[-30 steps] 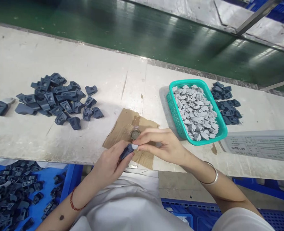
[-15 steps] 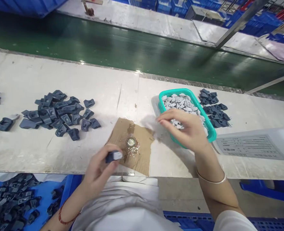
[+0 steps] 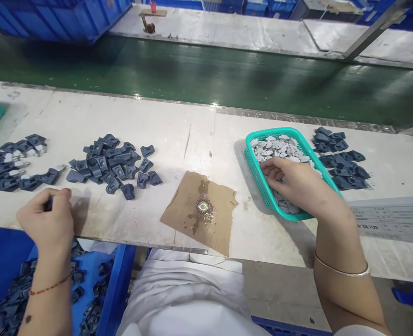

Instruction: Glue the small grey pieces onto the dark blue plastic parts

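My left hand [image 3: 49, 217] is closed around a dark grey part at the table's front left, the part mostly hidden by the fingers. Inside the green basket [image 3: 260, 186], my right hand [image 3: 290, 179] reaches among light grey pieces [image 3: 279, 145], fingertips bent down into them; whether it pinches one is hidden. Between the hands lies brown cardboard [image 3: 182, 200] with a small round metal cap [image 3: 203, 206] and wet spots on it. A pile of dark grey parts [image 3: 103, 161] sits left of the cardboard. Dark parts with light tips [image 3: 21, 161] lie farther left.
More dark parts [image 3: 344, 163] lie right of the basket, near a white printed container [image 3: 388, 219]. A blue bin [image 3: 117, 280] of dark parts stands below the table's left edge. Beyond the table runs a green belt [image 3: 178, 70], with a large blue crate [image 3: 63, 18] at the far left.
My left hand has moved left from beside the cardboard, its dark part now mostly covered. My right hand has lowered into the basket's light pieces. The view has shifted left.
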`<state>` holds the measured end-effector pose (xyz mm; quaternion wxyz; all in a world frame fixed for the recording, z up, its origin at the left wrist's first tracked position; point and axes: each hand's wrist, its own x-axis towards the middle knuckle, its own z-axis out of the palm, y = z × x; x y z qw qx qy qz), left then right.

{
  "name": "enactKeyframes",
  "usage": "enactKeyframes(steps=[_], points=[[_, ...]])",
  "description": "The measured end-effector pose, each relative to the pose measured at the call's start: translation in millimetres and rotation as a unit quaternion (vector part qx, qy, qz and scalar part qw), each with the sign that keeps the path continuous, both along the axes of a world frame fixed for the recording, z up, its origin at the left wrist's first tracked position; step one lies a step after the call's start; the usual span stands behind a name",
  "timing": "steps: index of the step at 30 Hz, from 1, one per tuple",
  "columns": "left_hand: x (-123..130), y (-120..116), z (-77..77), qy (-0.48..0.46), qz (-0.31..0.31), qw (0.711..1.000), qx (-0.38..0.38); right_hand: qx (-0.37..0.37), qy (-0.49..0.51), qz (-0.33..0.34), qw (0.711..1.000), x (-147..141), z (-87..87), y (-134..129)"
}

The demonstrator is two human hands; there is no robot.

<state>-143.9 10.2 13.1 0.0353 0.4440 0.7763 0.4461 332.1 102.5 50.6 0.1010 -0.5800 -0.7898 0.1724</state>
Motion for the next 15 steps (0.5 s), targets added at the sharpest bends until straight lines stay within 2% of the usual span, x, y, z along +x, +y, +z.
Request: enactKeyframes(steps=[3,5,10,15], points=[[-34.9,12.4,1.7,0.049,0.085,0.994,-0.055,-0.012,0.011,-0.009,1.000,-1.0,0.9,-0.5],[-52.5,21.1,3.8,0.092,0.109,0.984,-0.111,-0.022,0.013,-0.027,0.999,-2.1,2.2,-0.9],[-77.1,35.1,5.7,0.175,0.072,0.966,-0.178,-0.056,-0.005,-0.086,0.995,-8.8,10.3,-1.3],[-64.7,26.2,9.0,0.211,0.014,0.964,-0.164,-0.058,-0.041,-0.100,0.992,-9.3,12.6,0.7]])
